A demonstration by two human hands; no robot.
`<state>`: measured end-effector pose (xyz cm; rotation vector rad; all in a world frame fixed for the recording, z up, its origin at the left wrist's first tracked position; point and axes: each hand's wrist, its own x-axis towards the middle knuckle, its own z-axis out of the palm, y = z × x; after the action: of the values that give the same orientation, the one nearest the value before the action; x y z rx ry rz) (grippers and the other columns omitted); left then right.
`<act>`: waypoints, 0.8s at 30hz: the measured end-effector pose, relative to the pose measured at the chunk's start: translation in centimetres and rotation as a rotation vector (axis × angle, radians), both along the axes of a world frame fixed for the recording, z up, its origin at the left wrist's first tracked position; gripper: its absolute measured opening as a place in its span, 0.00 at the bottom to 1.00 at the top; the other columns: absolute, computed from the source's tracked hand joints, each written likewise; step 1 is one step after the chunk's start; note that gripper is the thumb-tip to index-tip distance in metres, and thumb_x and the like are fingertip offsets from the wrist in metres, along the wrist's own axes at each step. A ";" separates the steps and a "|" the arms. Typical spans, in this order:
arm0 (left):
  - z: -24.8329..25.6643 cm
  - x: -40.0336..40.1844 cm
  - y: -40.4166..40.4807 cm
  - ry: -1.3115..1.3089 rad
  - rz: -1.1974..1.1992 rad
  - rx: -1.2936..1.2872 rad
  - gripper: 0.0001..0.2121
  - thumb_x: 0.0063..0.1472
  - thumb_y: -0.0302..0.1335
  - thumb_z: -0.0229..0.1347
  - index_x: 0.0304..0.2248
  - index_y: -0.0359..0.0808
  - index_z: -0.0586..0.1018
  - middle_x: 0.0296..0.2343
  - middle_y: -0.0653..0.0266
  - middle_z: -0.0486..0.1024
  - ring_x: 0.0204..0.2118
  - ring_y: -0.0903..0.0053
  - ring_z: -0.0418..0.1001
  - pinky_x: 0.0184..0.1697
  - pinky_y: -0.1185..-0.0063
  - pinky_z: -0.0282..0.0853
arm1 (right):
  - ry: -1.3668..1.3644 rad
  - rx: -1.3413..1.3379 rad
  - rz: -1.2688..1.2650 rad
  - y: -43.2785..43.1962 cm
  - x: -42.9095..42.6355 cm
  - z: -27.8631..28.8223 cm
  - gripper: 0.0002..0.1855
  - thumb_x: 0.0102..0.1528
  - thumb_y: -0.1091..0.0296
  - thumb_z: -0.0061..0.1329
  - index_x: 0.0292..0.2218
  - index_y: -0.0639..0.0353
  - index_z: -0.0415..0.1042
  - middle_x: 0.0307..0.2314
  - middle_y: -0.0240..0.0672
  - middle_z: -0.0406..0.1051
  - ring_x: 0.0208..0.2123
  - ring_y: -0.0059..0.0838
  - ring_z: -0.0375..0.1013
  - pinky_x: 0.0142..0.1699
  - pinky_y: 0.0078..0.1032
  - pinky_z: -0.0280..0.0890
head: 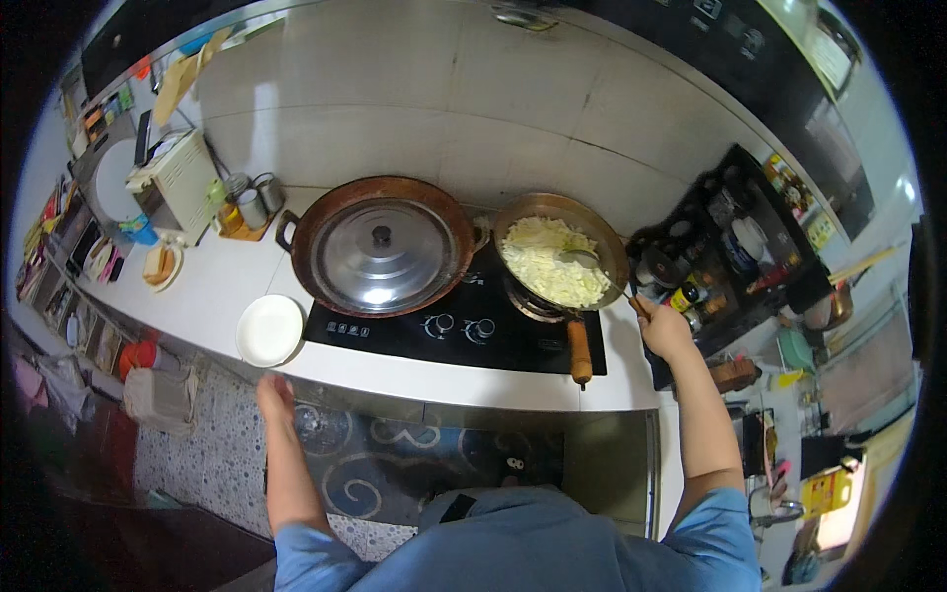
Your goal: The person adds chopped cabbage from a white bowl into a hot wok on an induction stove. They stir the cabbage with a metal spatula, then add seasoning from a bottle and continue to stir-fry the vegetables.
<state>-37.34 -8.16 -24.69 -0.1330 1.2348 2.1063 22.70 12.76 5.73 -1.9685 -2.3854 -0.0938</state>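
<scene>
My right hand (666, 331) grips the wooden handle of a metal ladle (579, 257), its head resting among chopped pale-green cabbage (551, 270). The cabbage lies in a wok (620, 255) on the right burner, whose wooden handle (580, 351) points towards me over the counter's front. By the counter's front edge is my left hand (275, 399), just below a white plate (271, 331) with nothing on it. A small gap seems to lie between hand and plate; the fingers are blurred. Left of the cabbage stands a large rusty wok (414, 191) under a domed metal lid (381, 259).
Both woks stand over a black glass gas hob (399, 342) with knobs in front. A black spice rack (740, 229) with jars and bottles borders the right side. At left are canisters (253, 207), a toaster oven (174, 185) and bread on a small plate (159, 268).
</scene>
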 end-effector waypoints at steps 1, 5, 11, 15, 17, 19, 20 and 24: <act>-2.3 1.6 -1.7 0.087 -0.280 0.123 0.05 0.53 0.32 0.49 0.27 0.41 0.69 0.21 0.72 0.67 0.28 0.82 0.66 0.34 0.82 0.63 | 0.015 -0.013 -0.022 -0.9 -0.3 1.2 0.19 0.48 0.66 0.41 0.44 0.46 0.66 0.28 0.46 0.70 0.32 0.45 0.70 0.37 0.37 0.64; 3.1 17.4 -7.4 0.146 -1.442 -0.655 0.23 0.51 0.42 0.53 0.46 0.45 0.66 0.30 0.70 0.67 0.20 0.83 0.61 0.16 0.83 0.55 | 0.039 -0.048 0.000 -2.5 0.1 2.2 0.19 0.49 0.67 0.40 0.44 0.44 0.67 0.29 0.45 0.70 0.33 0.43 0.69 0.38 0.35 0.64; -4.7 27.8 -15.5 -0.251 -1.784 -0.440 0.34 0.53 0.48 0.48 0.54 0.39 0.51 0.49 0.64 0.50 0.49 0.78 0.44 0.50 0.79 0.42 | 0.017 -0.053 0.061 3.0 -0.6 -4.1 0.18 0.47 0.68 0.38 0.41 0.49 0.68 0.28 0.45 0.70 0.32 0.44 0.69 0.37 0.36 0.64; 3.4 31.6 -15.2 -0.022 -1.636 -0.456 0.38 0.53 0.53 0.44 0.56 0.37 0.47 0.56 0.62 0.44 0.58 0.75 0.39 0.58 0.77 0.37 | 0.136 0.062 0.146 3.8 0.2 -2.8 0.18 0.47 0.68 0.38 0.41 0.52 0.68 0.26 0.46 0.70 0.31 0.44 0.70 0.36 0.37 0.64; 2.9 32.7 -14.9 0.236 -1.685 -0.534 0.39 0.51 0.58 0.40 0.56 0.39 0.50 0.56 0.62 0.45 0.59 0.73 0.37 0.58 0.77 0.36 | 0.209 0.100 0.133 4.1 1.3 -2.5 0.17 0.47 0.68 0.38 0.41 0.55 0.68 0.25 0.46 0.70 0.30 0.44 0.70 0.36 0.37 0.64; 1.0 32.8 -14.7 0.509 -1.914 -0.880 0.39 0.52 0.59 0.39 0.55 0.40 0.51 0.56 0.61 0.46 0.59 0.71 0.39 0.58 0.77 0.36 | 0.185 0.125 0.190 4.7 1.2 -2.6 0.19 0.48 0.68 0.36 0.43 0.56 0.67 0.24 0.47 0.70 0.29 0.44 0.70 0.34 0.38 0.64; 0.3 32.7 -14.8 0.652 -2.018 -1.061 0.38 0.52 0.59 0.38 0.55 0.40 0.52 0.55 0.61 0.47 0.59 0.71 0.39 0.58 0.77 0.36 | 0.160 0.113 0.205 5.2 1.4 -3.3 0.19 0.48 0.68 0.36 0.43 0.56 0.66 0.24 0.48 0.70 0.28 0.45 0.70 0.34 0.38 0.64; 0.9 34.0 -12.6 1.061 -2.100 -1.596 0.37 0.52 0.60 0.36 0.54 0.42 0.56 0.54 0.57 0.51 0.58 0.68 0.44 0.58 0.77 0.38 | 0.106 -0.025 0.318 7.0 4.8 -8.1 0.20 0.49 0.68 0.38 0.46 0.47 0.63 0.23 0.48 0.68 0.27 0.47 0.68 0.32 0.40 0.62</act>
<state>-3.32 -20.75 -23.78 1.1145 1.6980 -0.9284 27.47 19.72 -2.41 -1.5343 -2.6008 0.0519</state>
